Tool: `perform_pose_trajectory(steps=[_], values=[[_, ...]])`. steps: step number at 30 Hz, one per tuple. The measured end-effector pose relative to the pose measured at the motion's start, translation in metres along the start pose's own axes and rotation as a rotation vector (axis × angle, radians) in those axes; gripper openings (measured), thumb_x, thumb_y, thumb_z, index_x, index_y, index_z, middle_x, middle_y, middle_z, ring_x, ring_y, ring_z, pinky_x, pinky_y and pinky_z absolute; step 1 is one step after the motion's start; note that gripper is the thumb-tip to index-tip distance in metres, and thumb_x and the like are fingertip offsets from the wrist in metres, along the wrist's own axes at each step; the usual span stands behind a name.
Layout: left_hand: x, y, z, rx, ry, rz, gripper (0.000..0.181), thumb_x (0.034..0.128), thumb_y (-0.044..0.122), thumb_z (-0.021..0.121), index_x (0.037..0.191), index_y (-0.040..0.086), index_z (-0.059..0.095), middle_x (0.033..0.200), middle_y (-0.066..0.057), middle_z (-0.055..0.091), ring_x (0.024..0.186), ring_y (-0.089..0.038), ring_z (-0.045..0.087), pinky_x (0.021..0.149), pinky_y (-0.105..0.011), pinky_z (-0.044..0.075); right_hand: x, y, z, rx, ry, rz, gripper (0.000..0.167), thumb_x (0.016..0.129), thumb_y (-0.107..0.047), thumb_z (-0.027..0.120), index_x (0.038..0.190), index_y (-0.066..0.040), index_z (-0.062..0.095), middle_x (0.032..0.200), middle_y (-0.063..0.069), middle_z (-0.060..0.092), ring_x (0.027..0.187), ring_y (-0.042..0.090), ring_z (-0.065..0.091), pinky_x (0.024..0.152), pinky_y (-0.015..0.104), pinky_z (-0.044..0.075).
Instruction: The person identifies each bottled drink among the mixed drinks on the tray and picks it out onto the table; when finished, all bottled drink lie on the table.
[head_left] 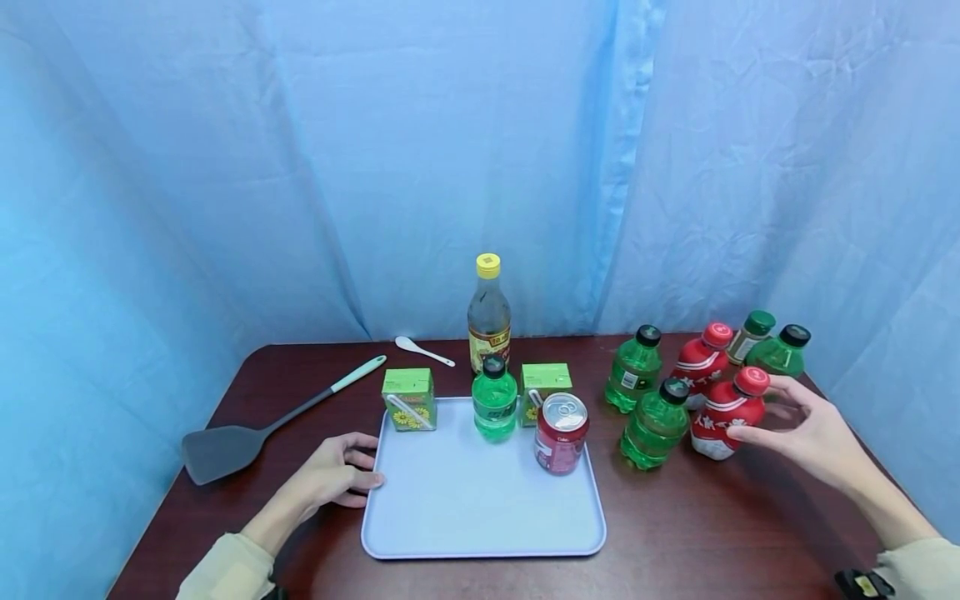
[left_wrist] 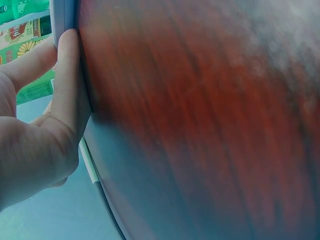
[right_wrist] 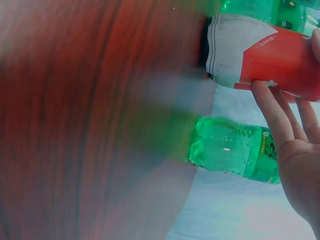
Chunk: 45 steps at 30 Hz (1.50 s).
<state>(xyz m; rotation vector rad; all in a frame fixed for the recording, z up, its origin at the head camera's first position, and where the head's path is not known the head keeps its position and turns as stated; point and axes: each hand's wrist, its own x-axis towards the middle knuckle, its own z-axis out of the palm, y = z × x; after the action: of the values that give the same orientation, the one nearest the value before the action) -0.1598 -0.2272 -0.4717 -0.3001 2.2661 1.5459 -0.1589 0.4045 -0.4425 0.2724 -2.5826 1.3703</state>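
On the table's right side, my right hand [head_left: 813,437] grips the front red-and-white bottle [head_left: 727,414], thumb on the near side and fingers on the far side. That bottle [right_wrist: 272,57] stands upright; whether its base touches the table, I cannot tell. A green bottle [head_left: 655,423] stands left of it, another red bottle [head_left: 702,367] behind it. At the tray's left edge, my left hand [head_left: 330,473] touches the rim of the pale tray [head_left: 480,521] with loosely bent fingers. The left wrist view shows its fingertips against that rim [left_wrist: 62,20].
On or beside the tray are a red soda can [head_left: 561,446], a green bottle [head_left: 495,408] and two juice boxes [head_left: 408,400]. A yellow-capped bottle [head_left: 489,325] and white spoon [head_left: 423,350] lie behind. At left is a spatula [head_left: 225,450]; more bottles [head_left: 632,375] stand at right.
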Motion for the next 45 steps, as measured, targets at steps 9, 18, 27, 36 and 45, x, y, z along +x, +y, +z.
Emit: perform_pose_trajectory(steps=[9,18,27,36,45], values=[[-0.003,0.004,0.001,-0.002,-0.004,0.023,0.06,0.081,-0.001,0.082,0.134,-0.002,0.055,0.103,-0.018,0.063,0.078,-0.026,0.07,0.062,-0.044,0.062,0.003,0.003,-0.006,-0.011,-0.102,0.015,0.073,0.086,0.002,0.079,0.146,-0.011,0.041,0.127,-0.007,0.055,0.107,-0.01,0.059,0.074,0.024,0.06],[-0.004,0.003,0.002,0.004,0.005,0.01,0.061,0.0807,-0.002,0.082,0.135,-0.003,0.055,0.104,-0.018,0.062,0.077,-0.025,0.07,0.062,-0.044,0.062,0.001,0.004,-0.005,-0.058,-0.122,-0.013,0.078,0.085,-0.002,0.082,0.149,-0.012,0.038,0.13,-0.011,0.051,0.11,-0.014,0.051,0.075,0.019,0.057],[-0.003,0.003,0.002,0.003,0.007,0.009,0.06,0.0814,-0.002,0.082,0.135,-0.002,0.055,0.103,-0.018,0.062,0.077,-0.025,0.07,0.063,-0.044,0.062,0.0,0.009,-0.003,-0.049,-0.11,-0.046,0.085,0.083,0.001,0.082,0.153,-0.01,0.035,0.131,-0.016,0.05,0.11,-0.013,0.052,0.075,0.017,0.057],[-0.002,0.002,0.002,0.006,0.006,0.011,0.06,0.0815,-0.002,0.082,0.135,-0.002,0.054,0.104,-0.018,0.062,0.078,-0.025,0.07,0.063,-0.044,0.062,0.001,0.004,-0.004,-0.047,-0.124,-0.036,0.082,0.084,0.0,0.081,0.151,-0.01,0.036,0.131,-0.016,0.05,0.111,-0.014,0.051,0.075,0.018,0.057],[-0.003,0.002,0.001,0.007,0.006,0.009,0.06,0.0815,-0.002,0.082,0.135,-0.002,0.055,0.103,-0.018,0.062,0.077,-0.025,0.07,0.063,-0.044,0.062,0.003,-0.012,-0.007,-0.051,-0.089,-0.088,0.095,0.082,0.006,0.081,0.159,-0.013,0.029,0.135,-0.013,0.047,0.112,-0.01,0.054,0.077,0.013,0.055]])
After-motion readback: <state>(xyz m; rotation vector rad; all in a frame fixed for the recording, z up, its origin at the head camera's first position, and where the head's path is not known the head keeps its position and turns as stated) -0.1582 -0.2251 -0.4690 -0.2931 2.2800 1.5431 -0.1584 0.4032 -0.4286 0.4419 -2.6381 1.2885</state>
